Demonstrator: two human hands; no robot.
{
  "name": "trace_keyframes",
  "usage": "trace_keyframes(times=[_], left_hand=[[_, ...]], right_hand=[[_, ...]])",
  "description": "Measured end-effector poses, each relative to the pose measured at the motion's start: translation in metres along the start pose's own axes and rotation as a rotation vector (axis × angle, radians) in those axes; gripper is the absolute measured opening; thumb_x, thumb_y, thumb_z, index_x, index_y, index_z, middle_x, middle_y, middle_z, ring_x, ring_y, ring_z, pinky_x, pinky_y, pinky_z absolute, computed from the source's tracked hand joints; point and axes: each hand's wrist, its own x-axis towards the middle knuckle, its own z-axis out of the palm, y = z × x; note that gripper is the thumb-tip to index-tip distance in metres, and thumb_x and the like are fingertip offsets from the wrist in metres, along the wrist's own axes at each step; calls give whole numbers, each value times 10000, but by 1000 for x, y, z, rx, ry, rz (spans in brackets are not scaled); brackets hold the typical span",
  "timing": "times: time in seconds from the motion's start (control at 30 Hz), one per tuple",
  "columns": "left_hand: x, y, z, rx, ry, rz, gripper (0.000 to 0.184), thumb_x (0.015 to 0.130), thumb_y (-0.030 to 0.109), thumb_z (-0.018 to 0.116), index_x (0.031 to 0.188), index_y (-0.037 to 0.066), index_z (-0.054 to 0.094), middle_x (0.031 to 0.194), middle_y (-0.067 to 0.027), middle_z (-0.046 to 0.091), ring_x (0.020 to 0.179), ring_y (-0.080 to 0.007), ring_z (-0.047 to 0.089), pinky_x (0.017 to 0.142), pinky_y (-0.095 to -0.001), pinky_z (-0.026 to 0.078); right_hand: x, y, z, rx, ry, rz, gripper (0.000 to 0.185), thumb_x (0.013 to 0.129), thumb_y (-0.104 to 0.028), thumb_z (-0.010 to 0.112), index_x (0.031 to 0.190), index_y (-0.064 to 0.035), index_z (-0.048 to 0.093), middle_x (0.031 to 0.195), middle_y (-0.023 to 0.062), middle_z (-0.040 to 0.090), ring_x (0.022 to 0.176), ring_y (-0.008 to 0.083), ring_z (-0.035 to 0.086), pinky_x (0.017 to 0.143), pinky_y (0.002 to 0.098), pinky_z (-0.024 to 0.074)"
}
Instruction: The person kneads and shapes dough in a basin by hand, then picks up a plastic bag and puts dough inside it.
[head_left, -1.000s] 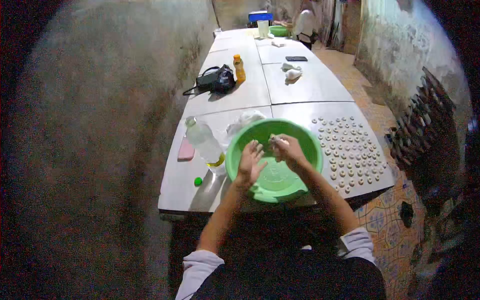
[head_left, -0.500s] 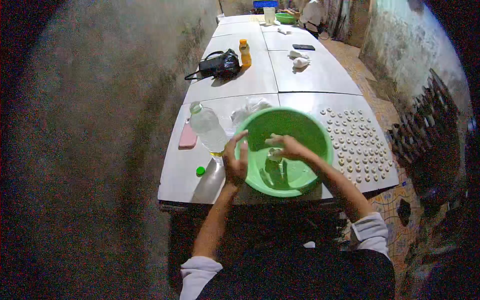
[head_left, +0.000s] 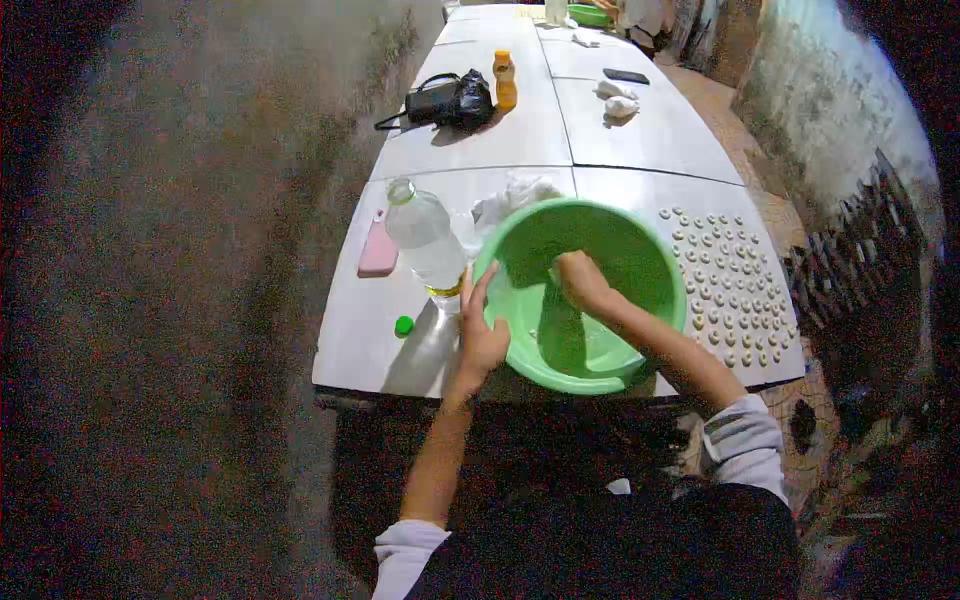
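Note:
My left hand point(head_left: 484, 335) rests against the near left rim of a green plastic basin point(head_left: 545, 380), its fingers stretched out along the edge. Inside the basin, my right hand point(head_left: 585, 282) is curled into a fist; whatever is in it is hidden by the fingers. Light glints off the wet-looking basin floor. Close to the left fingertips stands a large clear bottle point(head_left: 425, 240), uncapped, with some yellowish colour at its base. A green cap point(head_left: 404, 326) lies on the table near it.
Rows of small pale ring-shaped pieces point(head_left: 735, 285) cover the table's right side. A pink phone point(head_left: 378, 250) lies left of the bottle; crumpled white plastic point(head_left: 525, 190) sits behind the basin. Farther off are a black bag point(head_left: 450, 102), an orange bottle point(head_left: 505, 82) and a dark phone point(head_left: 626, 76).
My left hand has come onto the basin rim. The right hand, earlier with its fingers apart over a small pale lump, has closed into a fist. The view has tilted down slightly.

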Motion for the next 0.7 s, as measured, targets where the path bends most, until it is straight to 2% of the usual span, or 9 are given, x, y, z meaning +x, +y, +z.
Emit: trace_keyframes(times=[0.07, 0.13, 0.23, 0.3, 0.33, 0.43, 0.47, 0.53, 0.7], left_hand=[[0, 4, 2, -3, 33, -30, 642, 593, -82, 401, 1216, 70, 395, 1293, -253, 259, 1223, -363, 247, 987, -395, 249], [0, -1, 6, 85, 120, 26, 613, 587, -75, 400, 1191, 34, 411, 1269, -239, 311, 1215, -354, 266, 996, -394, 228], [-2, -11, 13, 13, 189, 15, 604, 580, -63, 403, 1180, -5, 400, 1242, -219, 354, 1205, -349, 282, 1002, -389, 216], [-3, -12, 13, -8, 193, 19, 581, 609, -41, 440, 1186, -34, 376, 1235, -207, 362, 1198, -323, 301, 998, -373, 229], [-4, -12, 16, -9, 192, 27, 581, 609, -41, 440, 1186, -34, 376, 1235, -207, 362, 1198, -323, 301, 998, -373, 229], [-18, -28, 26, -274, 286, -118, 544, 720, 86, 542, 1209, -28, 331, 1190, -165, 418, 1134, -239, 383, 934, -341, 320], [-24, -44, 28, -272, 284, -115, 544, 720, 86, 542, 1209, -28, 331, 1190, -165, 418, 1134, -239, 383, 934, -341, 320], [-23, -36, 21, -510, -22, -528, 527, 744, 143, 557, 1203, -6, 345, 1112, -152, 484, 999, -219, 480, 841, -338, 387], [-18, 24, 29, -423, 83, -551, 368, 810, 141, 522, 1144, 25, 418, 965, -70, 525, 842, -157, 496, 740, -282, 410]], right_hand=[[-15, -19, 10, 138, 63, -79, 94, 656, -43, 519, 683, 18, 586, 635, 233, 553, 610, 355, 584, 545, 411, 456], [-34, -41, 21, -45, -232, -60, 88, 667, -15, 531, 733, -10, 589, 713, 199, 588, 681, 314, 595, 583, 416, 456], [-71, -58, -2, 134, -138, -306, 189, 653, -39, 563, 833, -17, 615, 770, 180, 611, 712, 303, 602, 625, 391, 466], [-64, -55, -16, 239, -628, -18, 290, 646, -55, 585, 933, -39, 621, 827, 170, 621, 727, 270, 612, 670, 355, 471], [-58, -50, -27, 243, -704, -119, 337, 630, -49, 616, 967, -62, 623, 869, 146, 628, 707, 199, 618, 652, 324, 482], [-49, -49, -69, 397, -563, 120, 287, 631, -44, 650, 917, -18, 628, 790, 103, 642, 651, 144, 607, 557, 281, 485], [-41, -24, -55, 378, -398, 101, 230, 639, -180, 684, 805, -25, 644, 728, 94, 636, 623, 155, 596, 557, 312, 477], [-29, -13, -47, 577, -308, 335, 217, 672, -177, 670, 812, -15, 637, 707, 66, 627, 608, 134, 590, 552, 292, 477], [0, -12, -15, 1186, 64, 447, 226, 742, -52, 584, 956, 21, 586, 909, 99, 608, 760, 164, 596, 610, 289, 508]])
